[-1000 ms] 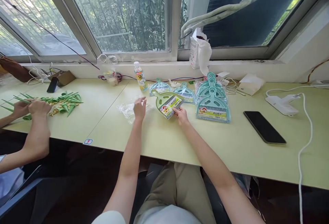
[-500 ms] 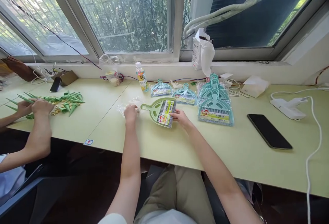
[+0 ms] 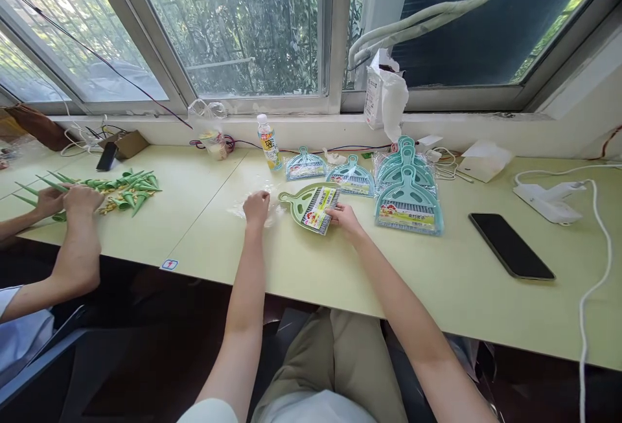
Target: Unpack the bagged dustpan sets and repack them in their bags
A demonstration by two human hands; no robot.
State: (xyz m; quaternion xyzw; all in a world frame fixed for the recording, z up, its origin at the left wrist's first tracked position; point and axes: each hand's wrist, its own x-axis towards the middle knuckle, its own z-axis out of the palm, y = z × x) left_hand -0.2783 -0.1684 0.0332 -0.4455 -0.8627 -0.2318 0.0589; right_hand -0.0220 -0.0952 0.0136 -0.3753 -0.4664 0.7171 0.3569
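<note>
A green dustpan (image 3: 302,201) lies tilted on the table, with a small labelled brush (image 3: 319,208) over its pan and its handle pointing left. My right hand (image 3: 344,217) pinches the right edge of the brush and dustpan set. Left of the handle, my left hand (image 3: 256,208) is closed over a clear plastic bag (image 3: 276,210) that spreads out beneath it. Wrapped blue dustpan sets stand behind: one (image 3: 305,165) near the bottle, another (image 3: 350,178) to its right, and a stack (image 3: 409,206) at the right.
A drink bottle (image 3: 269,143) stands at the back. To the right are a black phone (image 3: 511,246) and a white power strip (image 3: 549,204) with a cable. At the left, a co-worker's hands (image 3: 80,201) are beside green cone-shaped pieces (image 3: 136,188).
My left hand has moved a little right and up over the plastic bag. The green dustpan has shifted slightly right and its handle is farther from the table's left.
</note>
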